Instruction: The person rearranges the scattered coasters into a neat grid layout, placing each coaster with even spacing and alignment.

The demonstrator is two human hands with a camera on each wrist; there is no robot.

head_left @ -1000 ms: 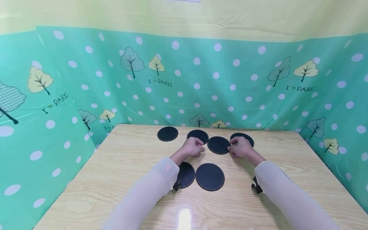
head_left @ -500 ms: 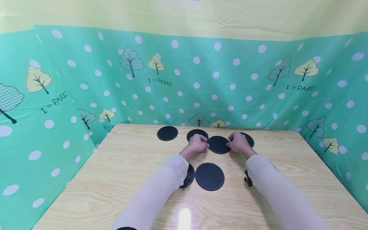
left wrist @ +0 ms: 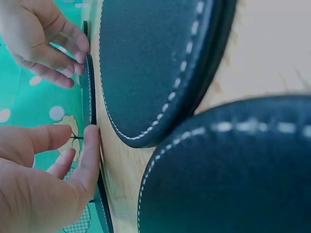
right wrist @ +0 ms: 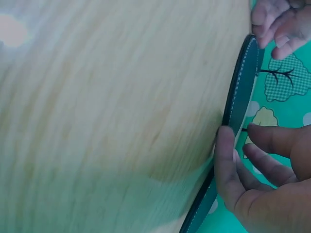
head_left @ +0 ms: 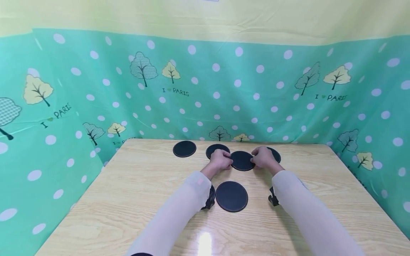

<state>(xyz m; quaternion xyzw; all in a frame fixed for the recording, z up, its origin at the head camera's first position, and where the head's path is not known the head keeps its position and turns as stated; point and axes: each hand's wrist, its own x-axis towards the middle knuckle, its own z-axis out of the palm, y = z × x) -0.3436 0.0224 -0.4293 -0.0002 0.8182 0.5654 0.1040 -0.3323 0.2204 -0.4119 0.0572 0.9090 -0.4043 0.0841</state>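
Note:
A round black coaster (head_left: 242, 160) with pale edge stitching lies flat between my two hands. My left hand (head_left: 219, 159) is at its left edge, a fingertip touching the rim; in the left wrist view that hand (left wrist: 53, 179) has its thumb apart from its fingers. At the right edge my right hand (head_left: 263, 156) touches the rim with its fingertips. The right wrist view shows the right hand (right wrist: 265, 170) with relaxed fingers and the thumb off the coaster (right wrist: 241, 82). Behind the left hand sits another coaster (head_left: 217, 149). My right hand partly covers a further coaster (head_left: 274, 155).
One coaster (head_left: 184, 148) lies apart at the back left. Nearer me are a front coaster (head_left: 232, 196) and, beside it, one (left wrist: 233, 170) mostly under my left sleeve in the head view. The wooden table (head_left: 128, 199) ends at a green dotted curtain (head_left: 179, 117).
My left hand has moved right to the middle coaster's left edge. The right hand has shifted slightly left and back along its right edge. The coasters keep their layout.

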